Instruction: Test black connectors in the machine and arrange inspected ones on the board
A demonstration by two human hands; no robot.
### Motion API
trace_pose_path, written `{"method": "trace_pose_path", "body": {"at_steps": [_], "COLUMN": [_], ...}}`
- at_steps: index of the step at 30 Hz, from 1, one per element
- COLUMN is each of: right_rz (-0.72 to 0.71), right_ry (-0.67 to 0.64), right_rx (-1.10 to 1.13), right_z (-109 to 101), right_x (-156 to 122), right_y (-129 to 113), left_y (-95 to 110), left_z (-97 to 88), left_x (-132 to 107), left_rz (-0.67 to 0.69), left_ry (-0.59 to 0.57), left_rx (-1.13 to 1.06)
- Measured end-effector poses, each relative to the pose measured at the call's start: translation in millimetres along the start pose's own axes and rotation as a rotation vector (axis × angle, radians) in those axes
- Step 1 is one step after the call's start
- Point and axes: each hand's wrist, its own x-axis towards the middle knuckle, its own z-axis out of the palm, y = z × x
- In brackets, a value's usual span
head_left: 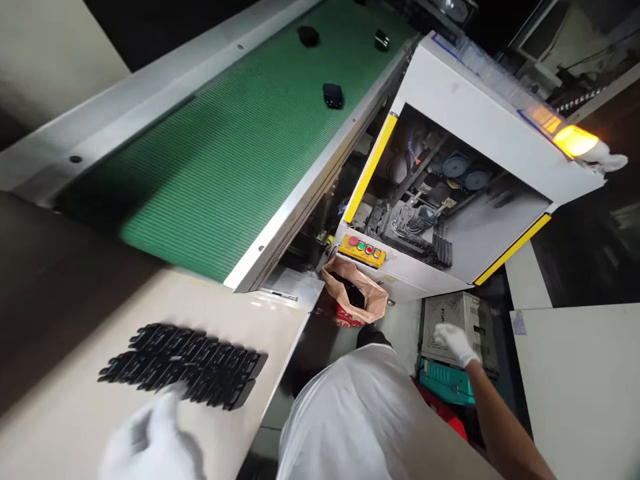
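Note:
My left hand (150, 440), in a white glove, is smeared by motion at the bottom left, just below two rows of black plastic parts (185, 363) laid side by side on a beige table (65, 413). Its fingers cannot be made out. My right hand (453, 341), also gloved, hangs out to my right over the floor, away from the table. Its fingers are loosely apart and hold nothing. My white shirt (360, 413) fills the bottom middle.
A green conveyor belt (225, 153) with three black parts (333, 95) runs behind the table. To its right stands an open white machine (480, 120) with a yellow button panel (363, 250) and a lit amber lamp (575, 140). On the floor are a brown paper bag (373, 293), a grey box (463, 317) and a teal crate (445, 383).

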Motion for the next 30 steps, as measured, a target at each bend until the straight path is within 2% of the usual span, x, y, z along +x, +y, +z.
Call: {"method": "trace_pose_path", "body": {"at_steps": [1, 2, 5, 8, 10, 12, 14, 16, 17, 19, 21, 22, 25, 28, 30], "right_rz": [0.028, 0.04, -0.005, -0.112, -0.219, -0.326, -0.387, -0.387, -0.383, -0.382, -0.39, -0.396, -0.369, -0.293, -0.287], "right_ry": [0.044, 0.096, 0.248, 0.246, 0.129, -0.032, -0.167, -0.243, -0.269, -0.318, -0.355, -0.367, -0.338, -0.254, -0.219], "right_rx": [0.032, 0.068, 0.189, 0.313, 0.378, 0.429, 0.47, 0.497, 0.505, 0.508, 0.518, 0.529, 0.595, 0.655, 0.642], "right_z": [-14.3, -28.2, -57.7, -59.1, -47.3, -33.3, -23.9, -22.1, -23.4, -27.7, -30.2, -29.8, -23.2, -15.6, -13.9], "right_x": [37.8, 79.9, 222.7, 357.3, 421.7, 460.5, 478.0, 483.6, 484.6, 485.8, 487.2, 487.6, 486.2, 482.1, 480.3], "right_y": [1.9, 1.4, -14.1, -44.0, -63.6, -77.4, -84.5, -87.1, -87.8, -89.2, -91.1, -92.0, -93.5, -93.5, -93.7], "left_y": [13.6, 29.5, 86.5, 150.4, 194.4, 237.5, 277.3, 311.1, 325.0, 346.5, 358.9, 361.8, 360.5, 354.2, 352.3], "left_z": [25.8, 55.5, 162.1, 286.2, 373.5, 459.1, 536.4, 598.3, 621.9, 653.6, 667.9, 670.7, 672.1, 673.1, 674.3], "left_x": [-14.8, -26.9, -45.6, -44.0, -36.1, -24.8, -11.9, 0.3, 5.5, 13.1, 16.6, 16.9, 13.8, 8.9, 6.9], "left_rz": [-0.012, -0.001, 0.119, 0.228, 0.293, 0.358, 0.412, 0.444, 0.444, 0.44, 0.45, 0.46, 0.454, 0.388, 0.356], "left_ry": [0.024, -0.006, -0.304, -0.472, -0.531, -0.617, -0.735, -0.884, -0.974, -1.188, -1.356, -1.395, -1.347, -1.263, -1.254], "left_rx": [-0.002, -0.016, -0.111, -0.226, -0.281, -0.282, -0.269, -0.276, -0.277, -0.215, -0.114, -0.078, -0.099, -0.191, -0.217]}}
